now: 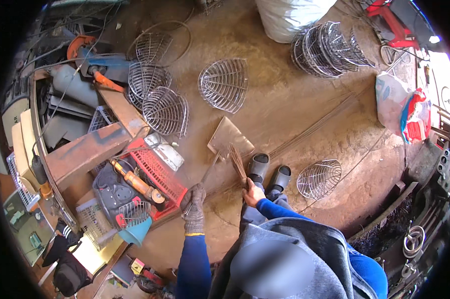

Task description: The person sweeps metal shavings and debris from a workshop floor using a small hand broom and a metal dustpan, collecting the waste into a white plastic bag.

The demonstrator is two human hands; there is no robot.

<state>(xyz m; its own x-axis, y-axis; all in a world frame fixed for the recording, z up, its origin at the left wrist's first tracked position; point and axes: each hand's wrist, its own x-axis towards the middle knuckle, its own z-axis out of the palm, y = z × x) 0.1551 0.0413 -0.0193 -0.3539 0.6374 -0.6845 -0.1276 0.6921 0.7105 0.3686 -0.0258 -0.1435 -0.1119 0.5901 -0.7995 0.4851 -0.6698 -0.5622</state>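
My left hand (195, 203), in a grey knit glove, is closed round the thin handle of a flat metal dustpan (230, 135). The dustpan's square pan lies on the floor ahead of me. In my bare right hand (254, 194) I grip a short brown stick broom (238, 163), and its bristle tips reach the pan's near right corner. Whether any sweepings lie in the pan, I cannot tell. Just right of the broom are my feet in grey slides (259, 165). Beyond the pan, a curved wire basket (225, 84) rests on the concrete floor.
More wire baskets (165, 110) cluster at the left, with a stack (327, 50) far right and another basket (319, 179) nearer right. A red crate (155, 169) and a steel beam (88, 152) border my left. Thin rods (309, 130) lie across the floor. White sack (292, 17) stands behind.
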